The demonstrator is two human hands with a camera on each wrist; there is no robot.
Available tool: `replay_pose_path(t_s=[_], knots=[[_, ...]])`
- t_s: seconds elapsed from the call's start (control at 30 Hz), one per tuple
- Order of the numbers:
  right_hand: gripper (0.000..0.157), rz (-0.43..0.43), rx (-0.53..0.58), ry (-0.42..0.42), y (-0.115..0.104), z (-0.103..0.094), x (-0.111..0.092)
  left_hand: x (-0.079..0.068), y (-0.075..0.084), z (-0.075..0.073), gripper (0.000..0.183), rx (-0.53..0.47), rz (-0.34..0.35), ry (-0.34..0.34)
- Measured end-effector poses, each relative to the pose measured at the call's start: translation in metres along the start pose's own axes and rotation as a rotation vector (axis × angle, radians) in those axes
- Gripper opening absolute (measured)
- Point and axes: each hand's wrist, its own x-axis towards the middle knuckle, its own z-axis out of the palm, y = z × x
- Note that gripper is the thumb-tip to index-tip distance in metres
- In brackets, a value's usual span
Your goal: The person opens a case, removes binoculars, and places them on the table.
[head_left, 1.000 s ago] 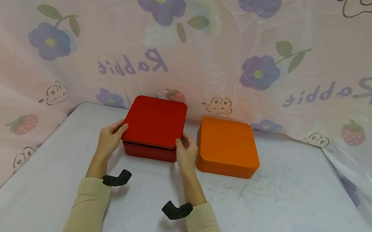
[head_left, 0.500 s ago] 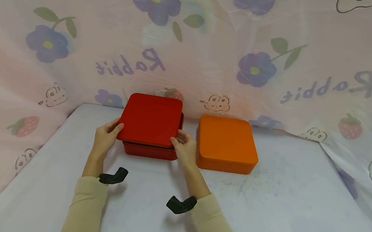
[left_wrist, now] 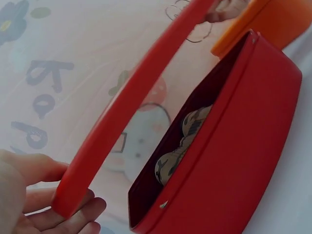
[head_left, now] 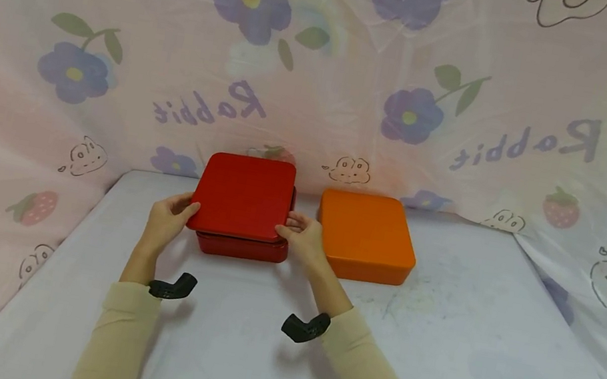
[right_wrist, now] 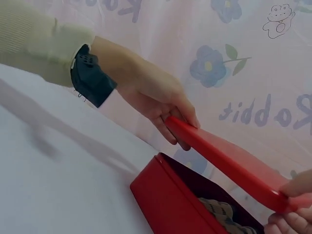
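Head, hands: left hand (head_left: 164, 221) and right hand (head_left: 305, 239) pinch opposite sides of the flat, square red lid (head_left: 244, 196), above the square red box (head_left: 241, 247).
Head, neighbour: rounded-square orange box (head_left: 367, 233) on the white table (head_left: 227, 345), just beside the right hand.
Left wrist, contents: brown, dark-patterned bundle (left_wrist: 185, 141) inside the red box.
Right wrist, gap: red lid held clear of the red box.

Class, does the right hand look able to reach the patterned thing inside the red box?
Probably not: the right hand holds the red lid, which hangs over the red box, blocking the top.
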Motion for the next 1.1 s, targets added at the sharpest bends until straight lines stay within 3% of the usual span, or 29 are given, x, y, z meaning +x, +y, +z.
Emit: replay_pose_path(t_s=[0.37,0.73,0.93,1.1], knots=[[0.063,-0.008,-0.042,-0.126,-0.008,-0.008,0.003,-0.004,0.005,-0.016,0.052,0.057,0.023,-0.113],[0.071,-0.004,-0.069,-0.227,-0.008,-0.012,-0.005,-0.015,0.005,-0.032,0.06,0.105,0.007,-0.184],[0.067,-0.026,-0.107,-0.268,-0.004,-0.013,-0.01,-0.021,0.004,-0.04,0.059,0.122,-0.01,-0.211],[0.056,-0.005,-0.118,-0.243,-0.005,-0.011,-0.012,-0.026,0.003,-0.047,0.06,0.156,0.006,-0.232]])
